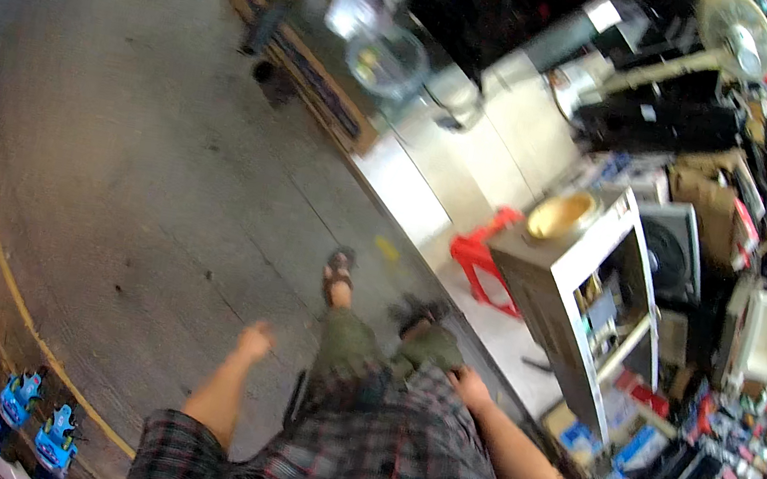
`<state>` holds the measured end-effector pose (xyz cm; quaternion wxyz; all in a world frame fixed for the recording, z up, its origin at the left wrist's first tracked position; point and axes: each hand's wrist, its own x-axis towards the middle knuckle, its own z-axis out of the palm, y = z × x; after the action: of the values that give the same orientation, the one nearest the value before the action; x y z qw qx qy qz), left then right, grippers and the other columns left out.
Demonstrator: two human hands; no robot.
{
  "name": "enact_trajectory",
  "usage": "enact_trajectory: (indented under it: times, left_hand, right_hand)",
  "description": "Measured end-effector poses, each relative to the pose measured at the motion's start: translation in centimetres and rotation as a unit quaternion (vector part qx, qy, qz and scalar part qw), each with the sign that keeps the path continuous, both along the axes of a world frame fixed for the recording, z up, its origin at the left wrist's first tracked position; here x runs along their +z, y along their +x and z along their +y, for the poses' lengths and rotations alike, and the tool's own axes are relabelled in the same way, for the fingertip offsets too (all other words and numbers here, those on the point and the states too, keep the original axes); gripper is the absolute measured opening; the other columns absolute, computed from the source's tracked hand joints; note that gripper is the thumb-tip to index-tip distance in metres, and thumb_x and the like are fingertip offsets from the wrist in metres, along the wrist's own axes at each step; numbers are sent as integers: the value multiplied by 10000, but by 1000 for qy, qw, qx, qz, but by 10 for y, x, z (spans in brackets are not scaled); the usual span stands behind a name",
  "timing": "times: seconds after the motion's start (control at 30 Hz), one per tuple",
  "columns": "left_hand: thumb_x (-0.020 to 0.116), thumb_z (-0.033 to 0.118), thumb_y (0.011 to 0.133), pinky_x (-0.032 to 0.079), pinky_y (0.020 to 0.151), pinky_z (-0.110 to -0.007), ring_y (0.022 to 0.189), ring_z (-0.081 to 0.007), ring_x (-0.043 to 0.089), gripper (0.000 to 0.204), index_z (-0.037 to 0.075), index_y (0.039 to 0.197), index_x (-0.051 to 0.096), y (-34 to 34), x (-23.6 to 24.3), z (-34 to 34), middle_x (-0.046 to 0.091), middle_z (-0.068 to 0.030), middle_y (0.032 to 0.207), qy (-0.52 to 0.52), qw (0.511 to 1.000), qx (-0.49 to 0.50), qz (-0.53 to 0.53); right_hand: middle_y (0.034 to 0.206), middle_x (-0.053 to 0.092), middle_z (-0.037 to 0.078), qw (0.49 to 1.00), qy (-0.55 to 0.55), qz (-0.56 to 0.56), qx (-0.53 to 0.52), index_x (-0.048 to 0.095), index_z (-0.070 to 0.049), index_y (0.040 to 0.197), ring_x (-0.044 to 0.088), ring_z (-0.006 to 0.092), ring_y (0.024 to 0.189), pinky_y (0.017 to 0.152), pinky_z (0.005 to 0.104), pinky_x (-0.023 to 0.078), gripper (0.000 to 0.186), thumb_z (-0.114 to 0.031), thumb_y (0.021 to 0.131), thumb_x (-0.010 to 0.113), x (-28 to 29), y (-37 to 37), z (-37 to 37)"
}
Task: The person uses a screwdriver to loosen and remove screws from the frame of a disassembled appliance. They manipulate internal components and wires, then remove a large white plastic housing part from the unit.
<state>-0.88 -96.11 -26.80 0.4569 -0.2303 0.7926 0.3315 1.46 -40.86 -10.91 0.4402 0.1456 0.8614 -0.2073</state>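
Observation:
My left hand [256,341] hangs over the grey pavement, left of my legs. Its fingers are smeared by motion, and I see nothing sticking out of it. Beside my right thigh is my right hand [470,388], close to the green shorts [350,337]. Its fingers are too blurred to read, and no held object shows there. Both forearms come out of dark plaid sleeves. Below, one sandalled foot [338,273] is on the pavement, and the other foot is darker and blurred near the tiled edge.
To the right, an open-fronted cabinet [538,284] carries a yellowish bowl, beside a red plastic stool [485,259]. A pedestal fan [738,45] and crowded shop goods lie beyond. Ahead stands a clear tub [387,66]. Blue ride-on toys [54,436] are at lower left, near a yellow line [33,331].

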Motion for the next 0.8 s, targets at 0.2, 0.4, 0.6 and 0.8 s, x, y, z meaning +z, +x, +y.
enact_trajectory:
  times: [0.2,0.4,0.6,0.8]
  left_hand:
    - [502,3,898,488,1034,-450,1253,-380,572,553,67,1447,486,-92,46,-27,508,-221,1458,-23,998,-36,47]
    - [646,140,893,391,1133,-437,1378,-382,460,653,14,1492,417,-129,74,1,476,-266,1468,-41,982,-173,-56]
    - [671,170,861,505,934,-418,1110,-341,640,520,-41,1324,560,-109,102,54,643,-229,1239,-81,977,-193,-29]
    - [651,160,873,508,983,-391,1134,-328,654,553,-38,1374,527,-115,80,152,648,-218,1272,-75,959,-268,54]
  right_hand:
    - [1248,622,237,998,-32,-52,-24,643,-73,1261,587,418,1160,1005,461,470,447,-399,974,535,20,-38,-31]
    - [1226,631,234,995,-59,29,-74,636,-42,1221,579,407,1169,1017,461,459,447,-398,975,526,-19,44,-11]
    - [1206,637,243,972,-81,44,-217,651,-29,1178,592,412,1146,1001,461,471,430,-377,965,520,-19,100,20]
    - [1254,620,266,937,-101,96,-319,650,3,1188,604,425,1133,971,486,487,480,-382,961,475,-49,200,85]
